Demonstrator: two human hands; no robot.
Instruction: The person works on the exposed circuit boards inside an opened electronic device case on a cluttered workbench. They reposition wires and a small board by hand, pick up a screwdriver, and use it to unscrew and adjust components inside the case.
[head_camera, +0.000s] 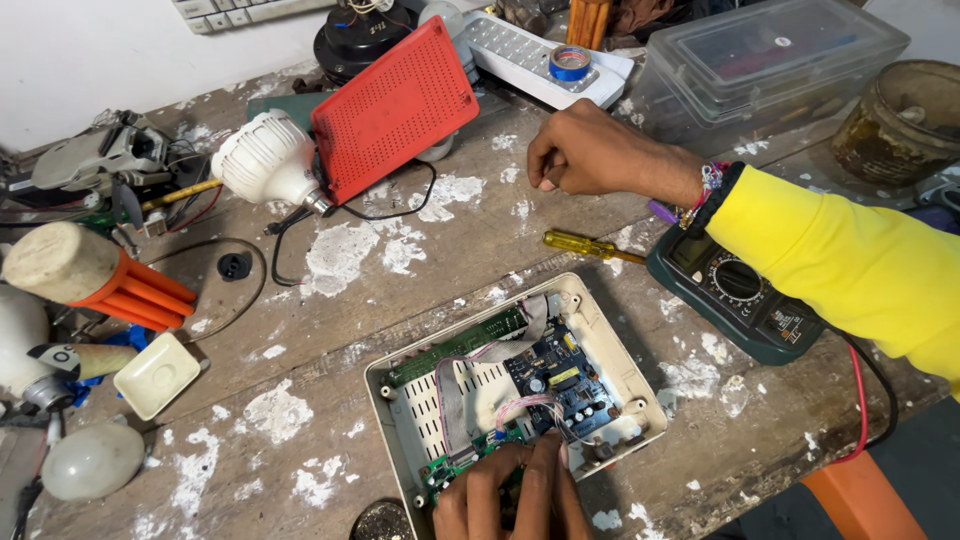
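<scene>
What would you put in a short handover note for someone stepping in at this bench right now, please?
Left hand: at the near edge of the open device case, fingers on the green circuit board inside; whether it grips anything cannot be told.
Right hand: loosely closed, resting on the wooden bench beyond the case, nothing visibly held.
Nearby: yellow-handled screwdriver lies between right hand and case; multimeter under the right forearm; red perforated cover propped at the back.
Done: case is open, boards and ribbon cable exposed.
Left: boards sit in the case; cover is off.
</scene>
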